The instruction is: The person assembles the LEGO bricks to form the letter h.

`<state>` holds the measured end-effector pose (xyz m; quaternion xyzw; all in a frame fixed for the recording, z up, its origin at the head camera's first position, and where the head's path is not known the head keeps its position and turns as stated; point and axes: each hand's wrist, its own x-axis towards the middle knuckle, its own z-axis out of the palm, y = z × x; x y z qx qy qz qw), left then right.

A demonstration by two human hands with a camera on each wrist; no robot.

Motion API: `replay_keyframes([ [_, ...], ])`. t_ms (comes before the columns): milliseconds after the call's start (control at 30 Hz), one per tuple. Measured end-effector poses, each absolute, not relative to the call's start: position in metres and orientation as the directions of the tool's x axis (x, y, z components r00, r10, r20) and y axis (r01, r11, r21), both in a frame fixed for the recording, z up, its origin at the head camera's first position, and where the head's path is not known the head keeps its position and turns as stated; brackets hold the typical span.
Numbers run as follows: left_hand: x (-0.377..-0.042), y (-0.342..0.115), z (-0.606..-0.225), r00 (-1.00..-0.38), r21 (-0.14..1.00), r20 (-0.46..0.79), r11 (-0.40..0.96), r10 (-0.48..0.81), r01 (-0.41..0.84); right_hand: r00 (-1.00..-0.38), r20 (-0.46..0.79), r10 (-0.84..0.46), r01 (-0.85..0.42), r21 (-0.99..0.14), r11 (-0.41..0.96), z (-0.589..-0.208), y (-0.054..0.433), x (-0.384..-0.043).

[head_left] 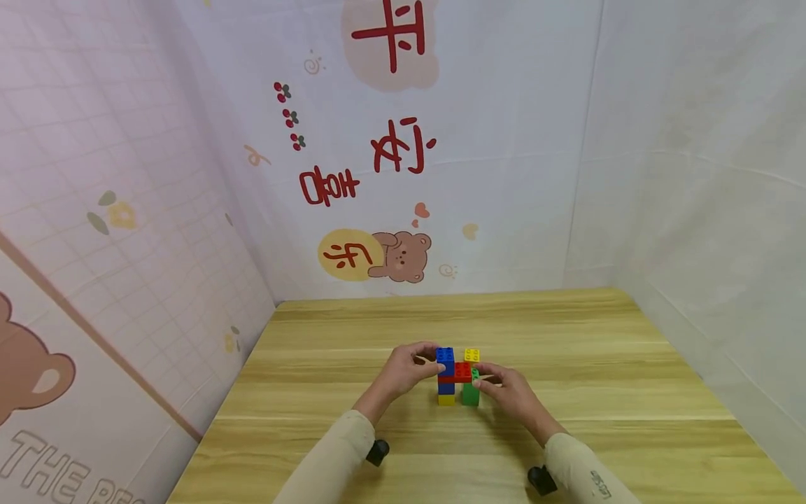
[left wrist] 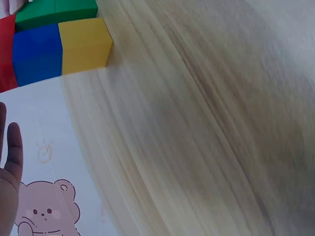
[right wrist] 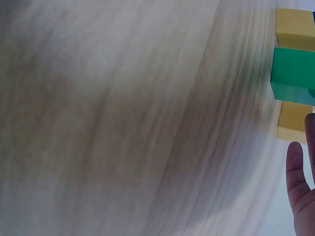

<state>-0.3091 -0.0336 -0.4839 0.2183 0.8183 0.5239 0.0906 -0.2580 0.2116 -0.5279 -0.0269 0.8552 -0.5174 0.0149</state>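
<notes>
A small structure of toy building bricks stands on the table. On its left side a blue brick (head_left: 445,355) sits on top, above a red brick (head_left: 463,369) that spans across, with more blue and a yellow brick (head_left: 446,400) at the bottom. My left hand (head_left: 406,367) holds the top blue brick between thumb and fingers. At the right side are green bricks (head_left: 470,395), and my right hand (head_left: 511,392) pinches the upper green one by its edge. Another yellow brick (head_left: 472,355) shows behind. Both wrist views catch only part of each hand.
The wood-grain table (head_left: 352,448) runs back to a white printed cloth wall (head_left: 504,175). More cloth hangs at the left and right sides. A black wrist device (head_left: 378,452) sits under the left sleeve, another (head_left: 541,480) under the right.
</notes>
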Motion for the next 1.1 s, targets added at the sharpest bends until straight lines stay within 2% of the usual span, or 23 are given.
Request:
replay_keyframes([
  [200, -0.309, -0.034, -0.485, -0.877, 0.86, 0.126, 0.39, 0.464, 0.329, -0.998, 0.007, -0.058, -0.034, -0.878, 0.477, -0.524, 0.21, -0.257],
  [533, -0.302, -0.039, -0.516, -0.905, 0.866, 0.07, 0.426, 0.42, 0.264, -0.997, 0.011, -0.079, -0.048, -0.872, 0.488, -0.526, 0.209, -0.261],
  [900, -0.301, -0.041, -0.509, -0.898, 0.862, 0.027, 0.444, 0.44, 0.243, -0.994, -0.001, -0.106, -0.053, -0.866, 0.498, -0.519, 0.221, -0.268],
  [1100, -0.301, -0.04, -0.506, -0.888, 0.858, 0.012, 0.451, 0.459, 0.245, -0.999, 0.004, -0.05, -0.031, -0.835, 0.549, -0.522, 0.231, -0.285],
])
